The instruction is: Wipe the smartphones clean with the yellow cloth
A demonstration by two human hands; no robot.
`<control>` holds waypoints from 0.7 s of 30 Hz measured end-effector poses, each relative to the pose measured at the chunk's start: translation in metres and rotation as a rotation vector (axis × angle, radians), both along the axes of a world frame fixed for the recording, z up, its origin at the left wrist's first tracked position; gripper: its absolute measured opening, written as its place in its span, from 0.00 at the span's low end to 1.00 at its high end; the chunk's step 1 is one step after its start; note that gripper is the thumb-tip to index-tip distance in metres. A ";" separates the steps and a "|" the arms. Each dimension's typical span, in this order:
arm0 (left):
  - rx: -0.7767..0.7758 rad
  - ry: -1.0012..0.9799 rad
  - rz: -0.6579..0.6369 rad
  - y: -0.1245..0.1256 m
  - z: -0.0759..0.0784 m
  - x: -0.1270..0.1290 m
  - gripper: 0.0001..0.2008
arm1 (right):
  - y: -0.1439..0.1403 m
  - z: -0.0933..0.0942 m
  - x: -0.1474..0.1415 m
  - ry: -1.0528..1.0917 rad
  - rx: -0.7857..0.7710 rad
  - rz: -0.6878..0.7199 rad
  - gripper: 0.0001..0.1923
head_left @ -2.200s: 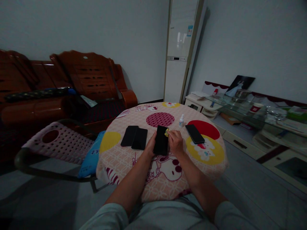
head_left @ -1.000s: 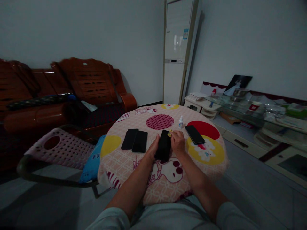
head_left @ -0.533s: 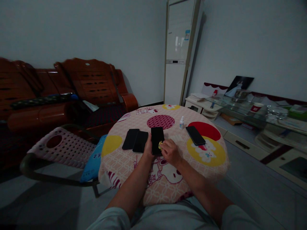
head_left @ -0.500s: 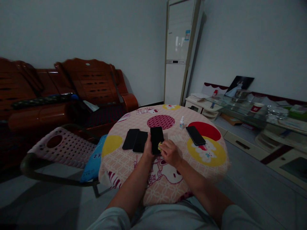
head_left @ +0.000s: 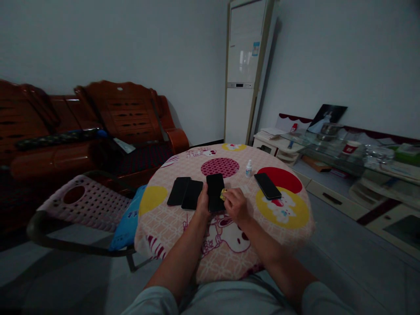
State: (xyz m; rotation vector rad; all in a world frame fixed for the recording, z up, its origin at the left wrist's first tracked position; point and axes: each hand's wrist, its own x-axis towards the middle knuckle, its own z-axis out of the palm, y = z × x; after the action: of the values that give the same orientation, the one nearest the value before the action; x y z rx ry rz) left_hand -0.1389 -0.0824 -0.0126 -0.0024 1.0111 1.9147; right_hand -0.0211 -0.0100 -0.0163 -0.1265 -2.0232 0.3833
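Note:
My left hand (head_left: 203, 200) grips the left edge of a black smartphone (head_left: 215, 191), its thumb along the side. My right hand (head_left: 236, 205) is closed, pinching a small yellow cloth (head_left: 223, 194) at the phone's right edge. To the left, another dark phone (head_left: 192, 195) lies close to my left hand and partly over a further dark phone (head_left: 178, 191). A black phone (head_left: 267, 186) rests at the right on the tablecloth. Behind my right hand stands a small white bottle (head_left: 249, 168).
The round table wears a patterned cloth (head_left: 183, 164). A woven chair (head_left: 88, 201) with a blue cushion (head_left: 129, 223) is at the left, wooden seats (head_left: 124, 118) behind it. A glass-topped cabinet (head_left: 328, 151) and a tall white air conditioner (head_left: 241, 105) stand beyond.
My right hand has slid the yellow cloth rightward and slightly up, from the lower screen to the phone's right edge. My left hand keeps its hold on the phone.

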 end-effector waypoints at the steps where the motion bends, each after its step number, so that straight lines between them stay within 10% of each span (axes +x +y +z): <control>1: -0.026 0.035 0.046 0.001 -0.001 0.000 0.24 | 0.007 0.001 0.001 0.061 -0.068 -0.041 0.15; 7: -0.062 0.224 0.020 0.008 -0.006 0.008 0.14 | 0.034 0.003 0.007 0.231 -0.431 -0.110 0.13; 21: 0.046 0.376 -0.260 0.003 0.000 0.014 0.17 | 0.032 0.002 0.003 0.168 -0.457 -0.045 0.14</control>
State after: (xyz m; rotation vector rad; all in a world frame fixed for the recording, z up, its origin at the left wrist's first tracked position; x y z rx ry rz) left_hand -0.1251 -0.0798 -0.0129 0.5085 1.1491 1.7305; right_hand -0.0183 0.0224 -0.0140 -0.4071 -1.7357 0.7971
